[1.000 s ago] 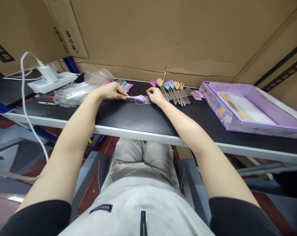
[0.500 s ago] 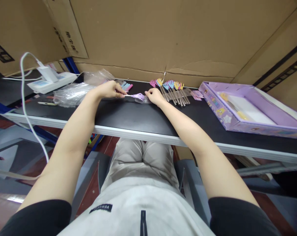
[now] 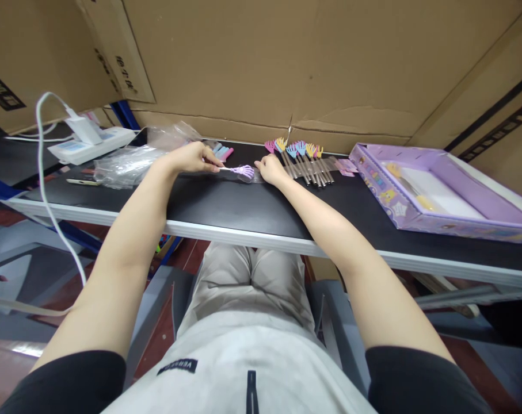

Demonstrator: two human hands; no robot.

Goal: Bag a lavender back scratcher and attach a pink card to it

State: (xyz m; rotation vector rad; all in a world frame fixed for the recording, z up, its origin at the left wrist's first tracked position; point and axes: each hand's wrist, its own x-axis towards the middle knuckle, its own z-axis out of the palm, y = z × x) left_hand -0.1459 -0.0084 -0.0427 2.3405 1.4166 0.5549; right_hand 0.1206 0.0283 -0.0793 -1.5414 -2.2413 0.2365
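My left hand [image 3: 195,157] is closed in a pinch on the thin shaft of a back scratcher [image 3: 243,171] with a purple hand-shaped head. The scratcher lies nearly level just above the black table, its head pointing right. My right hand [image 3: 271,169] is closed on a clear plastic sleeve [image 3: 257,177], which sits at the tip of the purple head. Whether the head is inside the sleeve I cannot tell. Just right of my right hand lies a row of back scratchers [image 3: 304,161] with pink, yellow, blue and purple heads and metal shafts.
Clear plastic bags [image 3: 133,164] lie left of my left hand, with pink and blue handles [image 3: 224,152] behind it. A purple display box [image 3: 442,225] stands at the right, a yellow back scratcher inside. A white power strip [image 3: 92,146] sits far left. Cardboard [image 3: 261,69] walls the back.
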